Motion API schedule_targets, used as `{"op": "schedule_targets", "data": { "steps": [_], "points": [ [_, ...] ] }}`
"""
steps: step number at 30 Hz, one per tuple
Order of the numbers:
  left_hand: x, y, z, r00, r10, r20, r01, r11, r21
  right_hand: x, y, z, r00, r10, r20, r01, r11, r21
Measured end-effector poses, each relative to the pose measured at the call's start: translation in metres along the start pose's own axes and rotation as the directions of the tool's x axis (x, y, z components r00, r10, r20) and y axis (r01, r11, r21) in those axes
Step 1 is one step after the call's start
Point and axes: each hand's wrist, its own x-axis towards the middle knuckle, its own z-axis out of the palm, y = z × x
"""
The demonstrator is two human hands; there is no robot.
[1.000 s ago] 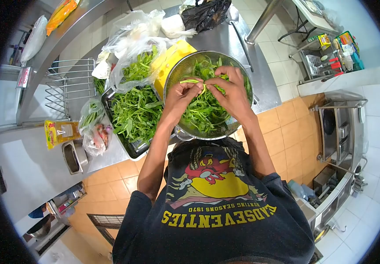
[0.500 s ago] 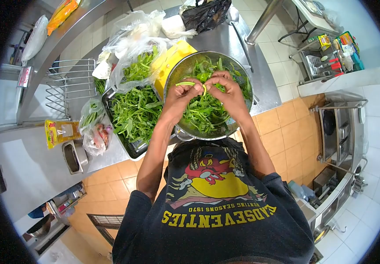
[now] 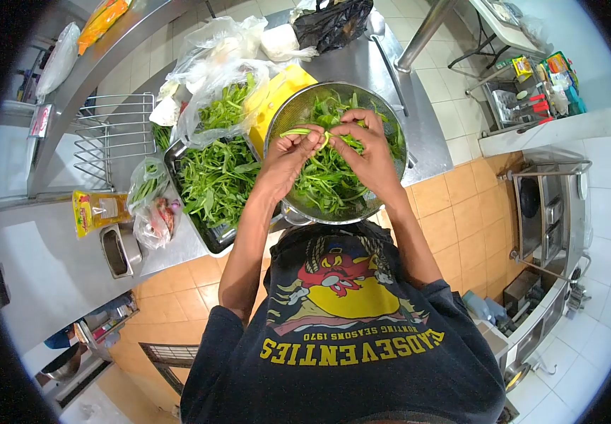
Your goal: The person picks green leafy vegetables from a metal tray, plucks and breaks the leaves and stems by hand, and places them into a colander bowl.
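Both hands are over a round mesh strainer (image 3: 274, 134) that holds cut leafy greens (image 3: 326, 185). My left hand (image 3: 292, 157) is closed on a pale green stem (image 3: 295, 132), which sticks out to the left past the fingers. Fingertips of my right hand (image 3: 363, 145) pinch the same stem at its bent right end, close against the left fingertips. To the left, a dark rectangular tray (image 3: 213, 244) is heaped with long leafy greens (image 3: 218, 177). Behind it more greens lie in a clear plastic bag (image 3: 215, 85).
A yellow container (image 3: 277, 95) stands between tray and strainer. A black plastic bag (image 3: 333, 27) and a long-handled ladle (image 3: 390, 71) lie at the back. Left are a wire rack (image 3: 114, 138), a yellow oil pouch (image 3: 99, 210), a metal pan (image 3: 120, 251) and bagged vegetables (image 3: 155, 222).
The right fingers have shifted slightly up and left, and the stem between the fingertips is bent a little differently. The tray and strainer stay in place.
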Motion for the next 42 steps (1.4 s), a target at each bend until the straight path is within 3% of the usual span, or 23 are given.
{"op": "schedule_targets", "data": {
  "steps": [2, 5, 8, 11, 15, 18, 21, 22, 23, 28, 32, 34, 36, 38, 42],
  "points": [
    [0.002, -0.002, 0.0, 0.998, 0.053, -0.036, -0.046, 0.985, 0.164, 0.0, -0.001, -0.002, 1.0, -0.022, -0.01, 0.022, 1.0, -0.022],
    [0.0, -0.001, -0.008, 0.998, 0.059, 0.015, -0.061, 0.964, 0.258, -0.002, 0.011, -0.001, 0.999, 0.045, 0.001, -0.044, 0.977, 0.207],
    [-0.002, 0.009, -0.026, 0.998, 0.012, -0.057, 0.004, 0.961, 0.276, -0.003, 0.019, -0.015, 0.976, 0.208, 0.058, -0.215, 0.925, 0.313],
    [-0.016, 0.032, -0.034, 0.987, 0.095, -0.132, -0.039, 0.925, 0.378, -0.004, 0.021, -0.026, 0.952, 0.3, 0.064, -0.3, 0.867, 0.399],
    [-0.042, 0.046, -0.075, 0.923, 0.356, -0.148, -0.113, 0.617, 0.778, -0.004, 0.017, -0.031, 0.902, 0.421, 0.097, -0.397, 0.717, 0.573],
    [-0.072, 0.061, -0.091, 0.873, 0.363, -0.326, 0.18, 0.381, 0.907, -0.003, 0.018, -0.033, 0.869, 0.474, 0.141, -0.447, 0.633, 0.632],
    [-0.095, 0.055, -0.132, 0.878, 0.316, -0.36, 0.278, 0.278, 0.92, -0.001, 0.019, -0.031, 0.846, 0.501, 0.182, -0.475, 0.552, 0.685],
    [-0.102, 0.055, -0.141, 0.881, 0.286, -0.378, 0.339, 0.177, 0.924, -0.002, 0.024, -0.029, 0.852, 0.482, 0.204, -0.459, 0.501, 0.733],
    [-0.108, 0.053, -0.149, 0.878, 0.289, -0.381, 0.345, 0.17, 0.923, -0.002, 0.027, -0.028, 0.858, 0.462, 0.223, -0.443, 0.447, 0.778],
    [-0.114, 0.049, -0.152, 0.835, 0.391, -0.388, 0.364, 0.138, 0.921, 0.001, 0.022, -0.022, 0.872, 0.436, 0.221, -0.434, 0.48, 0.762],
    [-0.088, 0.05, -0.113, 0.763, 0.543, -0.35, 0.204, 0.312, 0.928, 0.0, 0.021, -0.017, 0.875, 0.428, 0.226, -0.447, 0.534, 0.718],
    [-0.071, 0.047, -0.085, 0.773, 0.551, -0.314, 0.06, 0.428, 0.902, 0.001, 0.016, -0.014, 0.873, 0.43, 0.231, -0.451, 0.531, 0.718],
    [-0.047, 0.026, -0.064, 0.829, 0.51, -0.232, -0.207, 0.663, 0.719, 0.0, 0.013, -0.01, 0.872, 0.429, 0.234, -0.449, 0.516, 0.729],
    [-0.038, 0.026, -0.028, 0.912, 0.37, -0.18, -0.173, 0.742, 0.647, -0.002, 0.01, -0.006, 0.874, 0.426, 0.233, -0.439, 0.49, 0.753],
    [-0.016, 0.015, 0.014, 0.946, 0.299, -0.123, -0.183, 0.81, 0.558, -0.002, 0.008, -0.008, 0.873, 0.421, 0.245, -0.482, 0.669, 0.566]
  ]
}}
